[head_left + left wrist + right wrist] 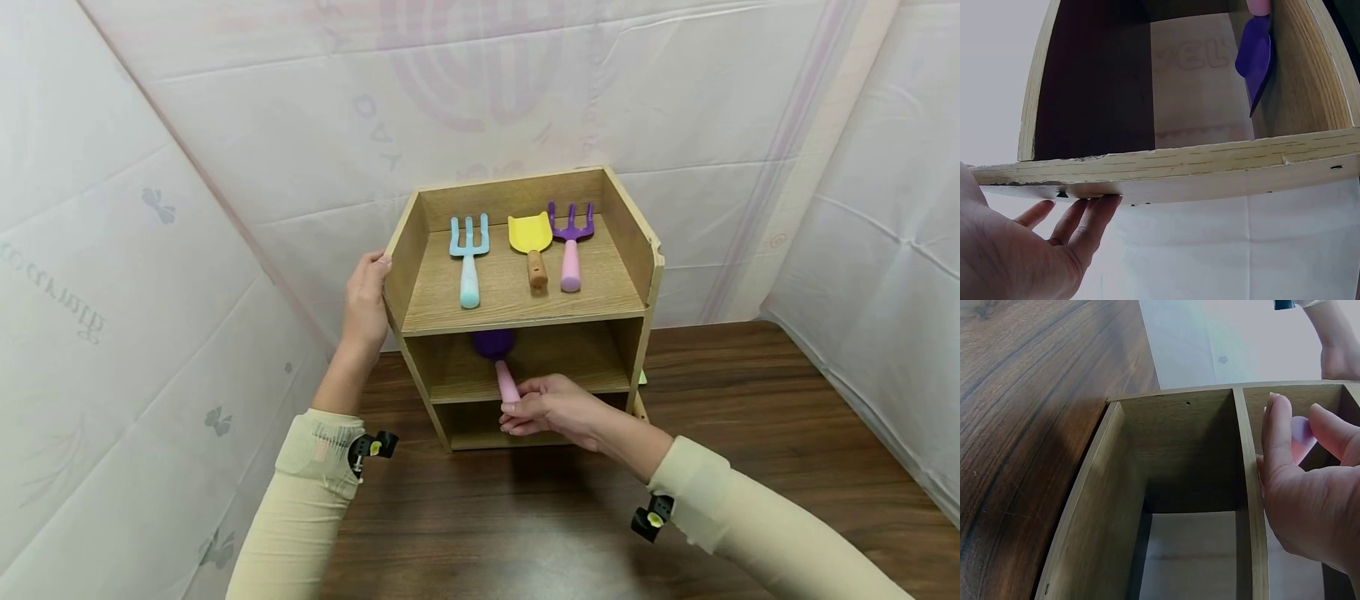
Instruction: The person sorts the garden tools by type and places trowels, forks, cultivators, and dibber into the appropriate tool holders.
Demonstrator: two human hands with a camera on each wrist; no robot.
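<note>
My right hand [551, 410] pinches the pink handle [507, 382] of a toy shovel by its end. The shovel's purple blade [1256, 53] reaches into the middle level of a small wooden shelf [525, 315], near the board under the top level. In the right wrist view, thumb and fingers stand around the handle end [1301, 432]. My left hand [365, 304] rests against the shelf's left side; in the left wrist view its straight fingers [1094, 219] touch the outer panel. On the top level lie a light blue fork [468, 262], a yellow shovel [530, 233] and a purple fork [571, 250] with a pink handle.
The shelf stands on a dark wooden table [465, 525], close to a pale sheet wall [315, 150]. Pale sheets also hang at left and right. Behind the shelf's right side, a wooden handle [640, 408] and a bit of green show.
</note>
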